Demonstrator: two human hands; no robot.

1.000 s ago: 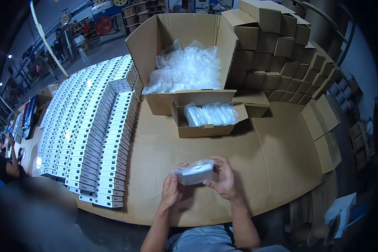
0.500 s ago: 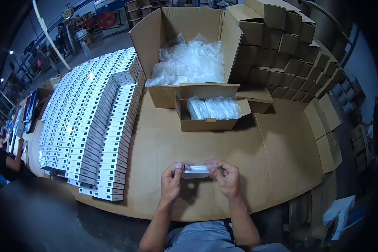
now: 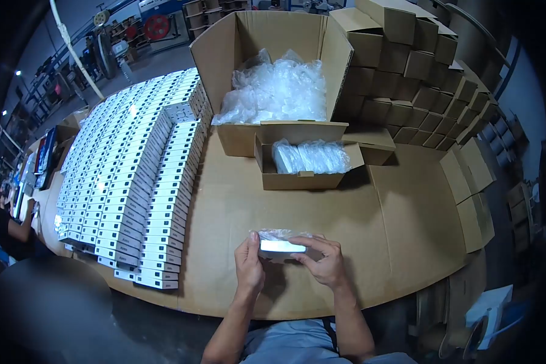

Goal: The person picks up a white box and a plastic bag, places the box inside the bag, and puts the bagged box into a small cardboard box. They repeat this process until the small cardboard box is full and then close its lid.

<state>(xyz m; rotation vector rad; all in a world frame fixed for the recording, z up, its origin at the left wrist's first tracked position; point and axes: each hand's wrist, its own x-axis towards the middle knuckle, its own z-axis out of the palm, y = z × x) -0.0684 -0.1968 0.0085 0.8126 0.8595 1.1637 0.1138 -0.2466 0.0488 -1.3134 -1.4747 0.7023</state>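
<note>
Both hands hold one small white box in a clear plastic bag [image 3: 281,244] just above the cardboard-covered table [image 3: 394,230], near its front edge. My left hand [image 3: 249,264] grips the bag's left end with the thumb on top. My right hand [image 3: 326,262] pinches the right end and the loose plastic along the top. Farther back, a small open carton [image 3: 306,179] holds more bagged boxes [image 3: 309,156].
A large open carton [image 3: 273,36] of bagged items stands behind the small one. Rows of white boxes [image 3: 133,176] fill the table's left half. Stacked small brown cartons [image 3: 418,79] rise at the back right, flat ones [image 3: 470,188] lie at right. Another person [image 3: 3,221] sits far left.
The bagged box has been turned from tilted and raised to flat and edge-on, and lowered toward the table. My hands have shifted along its ends.
</note>
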